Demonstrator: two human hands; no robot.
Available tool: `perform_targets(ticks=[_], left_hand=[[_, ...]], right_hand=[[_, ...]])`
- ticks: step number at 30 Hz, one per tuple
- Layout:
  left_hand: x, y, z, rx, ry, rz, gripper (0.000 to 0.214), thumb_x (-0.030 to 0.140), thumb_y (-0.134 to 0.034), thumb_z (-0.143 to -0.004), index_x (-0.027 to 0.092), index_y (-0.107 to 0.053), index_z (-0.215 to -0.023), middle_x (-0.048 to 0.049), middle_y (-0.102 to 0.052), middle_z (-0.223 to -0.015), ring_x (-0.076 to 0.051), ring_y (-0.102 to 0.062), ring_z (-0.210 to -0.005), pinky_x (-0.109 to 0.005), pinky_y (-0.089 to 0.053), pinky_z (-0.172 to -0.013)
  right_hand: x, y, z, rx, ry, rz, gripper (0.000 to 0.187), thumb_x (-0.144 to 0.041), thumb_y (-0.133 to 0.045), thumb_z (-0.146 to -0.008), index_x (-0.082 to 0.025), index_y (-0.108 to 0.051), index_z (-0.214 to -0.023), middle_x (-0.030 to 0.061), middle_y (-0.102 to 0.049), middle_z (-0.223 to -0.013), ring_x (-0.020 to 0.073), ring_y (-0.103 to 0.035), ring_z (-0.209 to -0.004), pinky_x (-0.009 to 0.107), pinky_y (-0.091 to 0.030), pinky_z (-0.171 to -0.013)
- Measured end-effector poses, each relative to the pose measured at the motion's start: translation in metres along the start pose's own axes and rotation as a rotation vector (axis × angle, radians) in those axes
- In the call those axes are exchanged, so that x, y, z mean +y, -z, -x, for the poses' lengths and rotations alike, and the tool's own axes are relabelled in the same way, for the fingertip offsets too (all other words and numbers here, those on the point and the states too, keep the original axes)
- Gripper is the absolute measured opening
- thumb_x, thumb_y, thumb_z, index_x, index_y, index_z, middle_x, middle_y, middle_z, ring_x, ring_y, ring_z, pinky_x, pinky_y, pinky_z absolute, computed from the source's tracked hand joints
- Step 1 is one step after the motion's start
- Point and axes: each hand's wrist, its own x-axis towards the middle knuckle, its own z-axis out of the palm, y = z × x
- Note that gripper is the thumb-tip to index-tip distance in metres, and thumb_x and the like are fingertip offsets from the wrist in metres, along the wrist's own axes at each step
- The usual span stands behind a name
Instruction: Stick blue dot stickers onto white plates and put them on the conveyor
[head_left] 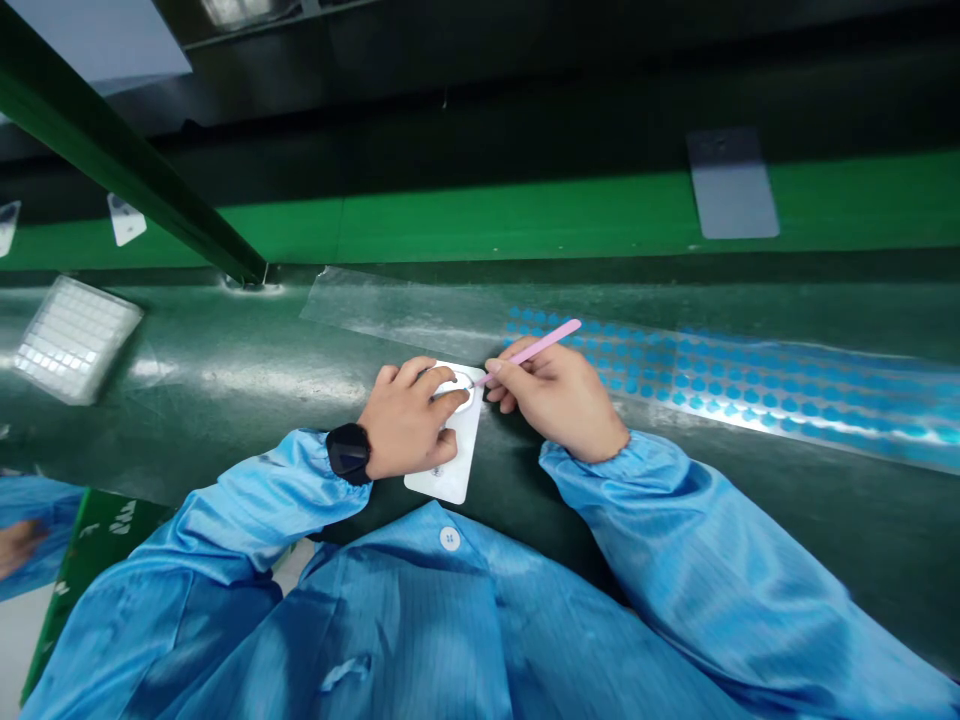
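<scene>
A white rectangular panel (463, 455) with rounded corners lies on the dark green bench in front of me, with a rounded outline near its far end. My left hand (412, 420) rests over the panel, fingers spread and fingertips touching it around that outline. In my right hand (559, 395) I grip a slim pink tool (551, 339) like a pen, between thumb and fingers. Its narrow tip meets the panel's far right part, close to my left fingertips. The tip is too small to make out its exact kind.
A clear strip with rows of blue dots (720, 385) stretches rightward beyond my right hand. A stack of white gridded sheets (75, 340) lies at the left. Another panel (733, 185) is on the green conveyor (450, 225). A green post (150, 170) rises at left; a co-worker's hand (19, 545) shows lower left.
</scene>
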Motion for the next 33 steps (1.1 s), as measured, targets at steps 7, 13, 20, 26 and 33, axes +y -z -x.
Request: perform_targets(ticks=[7, 13, 20, 26, 33], left_hand=[[-0.0003, -0.0003, 0.0002, 0.003, 0.003, -0.001, 0.041, 0.031, -0.056, -0.078, 0.022, -0.062, -0.118, -0.0084, -0.059, -0.126, -0.031, -0.042, -0.123, -0.045, -0.037, -0.085], [0.0000, -0.0009, -0.0012, 0.011, 0.003, -0.020, 0.038, 0.031, -0.056, -0.079, 0.023, -0.065, -0.115, -0.0085, -0.061, -0.121, -0.032, -0.044, -0.120, -0.044, -0.040, -0.083], [0.0011, -0.0024, -0.0024, 0.011, 0.013, -0.024, 0.034, 0.029, -0.057, -0.078, 0.025, -0.067, -0.110, -0.0078, -0.062, -0.117, -0.032, -0.045, -0.119, -0.043, -0.041, -0.082], [0.0016, -0.0028, -0.0026, 0.035, 0.019, -0.031, 0.034, 0.027, -0.056, -0.078, 0.024, -0.067, -0.110, -0.0072, -0.062, -0.117, -0.032, -0.044, -0.119, -0.043, -0.042, -0.081], [0.0018, -0.0040, -0.0027, 0.021, 0.031, -0.017, 0.030, 0.027, -0.056, -0.078, 0.026, -0.068, -0.106, -0.0063, -0.062, -0.117, -0.032, -0.043, -0.119, -0.043, -0.041, -0.081]], right_hand=[[-0.0012, 0.0002, -0.0025, 0.013, -0.030, -0.079, 0.023, -0.037, -0.069, -0.073, -0.018, -0.058, -0.066, 0.0017, -0.064, -0.052, 0.0116, -0.056, -0.040, 0.022, -0.046, -0.039], [-0.0024, 0.0013, -0.0039, -0.005, -0.046, -0.132, 0.023, -0.035, -0.070, -0.074, -0.018, -0.058, -0.065, 0.0011, -0.063, -0.052, 0.0109, -0.056, -0.040, 0.021, -0.047, -0.038], [-0.0013, 0.0014, -0.0045, -0.010, -0.032, -0.153, 0.028, -0.041, -0.072, -0.072, -0.018, -0.058, -0.065, 0.0012, -0.063, -0.052, 0.0110, -0.056, -0.040, 0.021, -0.047, -0.038], [-0.0011, 0.0015, -0.0049, -0.015, -0.034, -0.163, 0.027, -0.041, -0.072, -0.071, -0.018, -0.058, -0.066, 0.0008, -0.062, -0.051, 0.0108, -0.055, -0.039, 0.021, -0.046, -0.038], [-0.0001, 0.0008, -0.0058, -0.003, -0.033, -0.181, 0.031, -0.045, -0.074, -0.069, -0.018, -0.058, -0.066, 0.0009, -0.063, -0.051, 0.0116, -0.055, -0.039, 0.022, -0.047, -0.038]])
